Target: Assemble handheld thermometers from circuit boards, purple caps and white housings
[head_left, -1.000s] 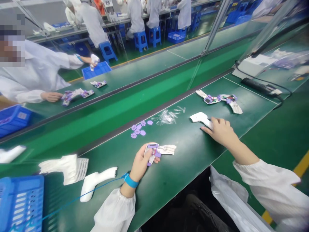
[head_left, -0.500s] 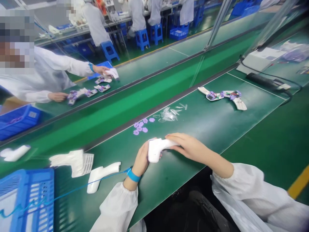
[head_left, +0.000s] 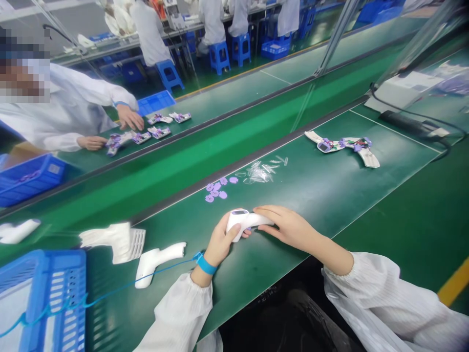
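Note:
A white gun-shaped infrared thermometer (head_left: 238, 226) is held between both my hands above the near part of the green bench, its dark display window turned upward. My left hand (head_left: 221, 240), wearing a blue wrist strap, wraps the wider head end with the thumb across its side. The fingers of my right hand (head_left: 285, 222) close on the narrow handle end from above and below. Beyond my hands lie several purple plastic pieces (head_left: 216, 188) and a heap of clear plastic strips (head_left: 259, 172).
Opened casings with wiring (head_left: 344, 143) lie to the right. White shell halves (head_left: 148, 266), stacked white shells (head_left: 119, 243) and a blue basket (head_left: 83, 303) sit at left. A blue cord (head_left: 120, 291) crosses there from my strap. Across the belt, a co-worker's hand (head_left: 130, 118) is over casings.
The thermometer has tilted in my hands, bringing its display window into view, and my left thumb now lies over its side. The co-worker has put down a casing.

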The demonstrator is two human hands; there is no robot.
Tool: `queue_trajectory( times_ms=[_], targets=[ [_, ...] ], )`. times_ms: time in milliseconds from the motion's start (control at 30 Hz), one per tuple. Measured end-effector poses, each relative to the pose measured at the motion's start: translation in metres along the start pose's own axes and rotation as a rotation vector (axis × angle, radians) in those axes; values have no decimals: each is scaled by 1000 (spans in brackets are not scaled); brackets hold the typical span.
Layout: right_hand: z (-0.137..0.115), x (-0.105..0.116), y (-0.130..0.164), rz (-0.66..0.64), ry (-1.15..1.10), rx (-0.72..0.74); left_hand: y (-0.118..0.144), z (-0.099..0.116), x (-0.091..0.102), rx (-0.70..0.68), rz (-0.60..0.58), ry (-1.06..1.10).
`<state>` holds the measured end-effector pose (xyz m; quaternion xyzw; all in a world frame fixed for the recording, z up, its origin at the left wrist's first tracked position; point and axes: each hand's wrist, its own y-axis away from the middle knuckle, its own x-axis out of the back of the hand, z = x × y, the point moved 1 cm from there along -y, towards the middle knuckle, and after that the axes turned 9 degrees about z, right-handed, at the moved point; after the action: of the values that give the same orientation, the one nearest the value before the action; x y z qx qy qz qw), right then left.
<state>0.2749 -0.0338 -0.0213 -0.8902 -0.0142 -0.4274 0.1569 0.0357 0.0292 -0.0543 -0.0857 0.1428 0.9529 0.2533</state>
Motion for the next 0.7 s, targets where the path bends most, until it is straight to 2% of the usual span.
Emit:
queue_trajectory(
  times_ms=[133,233,300,400,467,533,600,700],
  targets=[
    [0,9,-5,-96,-170,-124,3,-2,2,-17,-43,-39],
    [2,15,-6,-114,-272,-119,5,-2,2,0,-76,-21],
    [2,17,-5,-104,-310,-54,3,-1,0,43,-111,83],
    [-2,19,-7,-113,-300,107,-5,5,-6,201,-86,206],
    [-7,21,-12,-137,-269,222,-9,12,-12,315,-129,111],
    [-11,25,-21,-151,-276,312,-12,22,-18,339,-199,-30],
    [-16,29,-32,-82,-343,322,-14,35,-27,297,-198,-59],
    [-28,28,-49,203,-585,112,-15,54,-44,184,-52,36]
  ],
)
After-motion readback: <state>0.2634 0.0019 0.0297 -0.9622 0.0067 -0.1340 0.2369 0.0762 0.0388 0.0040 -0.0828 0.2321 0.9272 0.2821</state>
